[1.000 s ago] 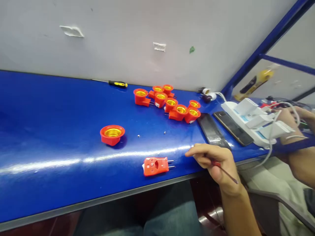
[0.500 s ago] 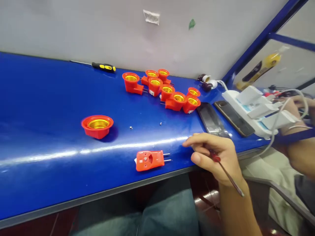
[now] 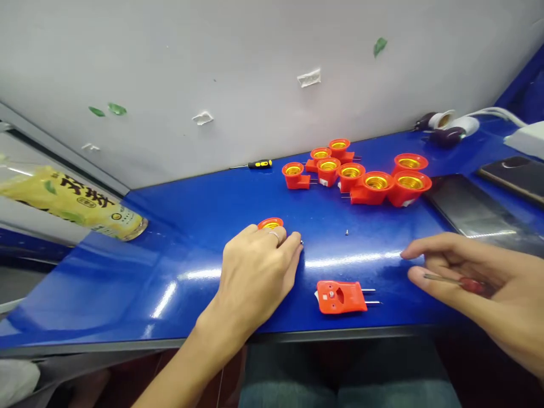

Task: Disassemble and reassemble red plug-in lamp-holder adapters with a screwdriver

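My left hand point(image 3: 255, 272), with a ring on one finger, is curled over the near side of a lone orange lamp socket point(image 3: 270, 224) with a brass thread, hiding most of it. Its fingertips come down next to a tiny screw point(image 3: 301, 242) on the blue bench top point(image 3: 170, 283). My right hand point(image 3: 480, 289) is at the right, pinching a small red-handled screwdriver point(image 3: 470, 285). An orange plug body point(image 3: 340, 297) with two metal pins lies between my hands, nearer the bench's front edge.
A cluster of several orange sockets point(image 3: 351, 178) stands toward the back, with a yellow-and-black screwdriver point(image 3: 259, 164) behind it. Phones point(image 3: 480, 209) lie at the right, below a white power strip point(image 3: 529, 139). A labelled yellow bottle point(image 3: 72, 201) is at the left.
The view has swung left. My left hand has come into view and now covers the lone socket. My right hand has moved over to the right of the plug body, still holding the screwdriver.
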Available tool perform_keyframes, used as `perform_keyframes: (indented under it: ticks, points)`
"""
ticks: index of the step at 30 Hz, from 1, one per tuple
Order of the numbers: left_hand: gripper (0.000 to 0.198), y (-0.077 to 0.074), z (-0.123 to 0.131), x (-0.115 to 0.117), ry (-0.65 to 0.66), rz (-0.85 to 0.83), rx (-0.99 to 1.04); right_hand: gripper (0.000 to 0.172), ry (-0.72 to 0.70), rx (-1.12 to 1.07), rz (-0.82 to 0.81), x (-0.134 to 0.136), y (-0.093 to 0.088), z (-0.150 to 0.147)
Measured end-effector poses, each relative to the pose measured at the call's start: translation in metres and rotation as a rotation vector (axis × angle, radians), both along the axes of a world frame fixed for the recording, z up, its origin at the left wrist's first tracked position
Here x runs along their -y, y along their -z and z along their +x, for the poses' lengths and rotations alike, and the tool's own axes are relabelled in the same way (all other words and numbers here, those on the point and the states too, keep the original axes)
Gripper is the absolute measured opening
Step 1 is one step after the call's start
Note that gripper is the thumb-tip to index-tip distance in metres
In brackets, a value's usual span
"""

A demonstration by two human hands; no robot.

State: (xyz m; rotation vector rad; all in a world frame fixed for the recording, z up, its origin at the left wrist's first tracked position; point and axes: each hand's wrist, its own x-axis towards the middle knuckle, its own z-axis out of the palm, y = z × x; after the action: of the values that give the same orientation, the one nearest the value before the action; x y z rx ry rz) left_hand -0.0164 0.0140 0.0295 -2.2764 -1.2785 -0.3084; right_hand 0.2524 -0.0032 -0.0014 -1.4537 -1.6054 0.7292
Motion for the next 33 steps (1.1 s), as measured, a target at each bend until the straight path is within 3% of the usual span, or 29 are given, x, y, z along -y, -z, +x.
perform_keyframes:
  ticks: [17,19,25,33]
  points:
    - [0.020,-0.007,0.006,-0.010,0.009,-0.153,-0.002,0.031,-0.089,-0.044,-0.091,0.004,-0.002,-0.003]
    - [0.018,-0.010,0.004,-0.006,0.054,-0.176,0.063,0.030,-0.087,-0.049,-0.100,0.004,-0.003,-0.004]
    - [0.010,-0.025,0.005,0.021,0.355,-0.333,0.275,0.029,-0.114,-0.064,-0.103,0.003,-0.006,-0.004]
    - [0.017,-0.024,0.009,0.025,0.398,-0.335,0.222,0.030,-0.126,-0.062,-0.085,0.003,-0.004,-0.003]
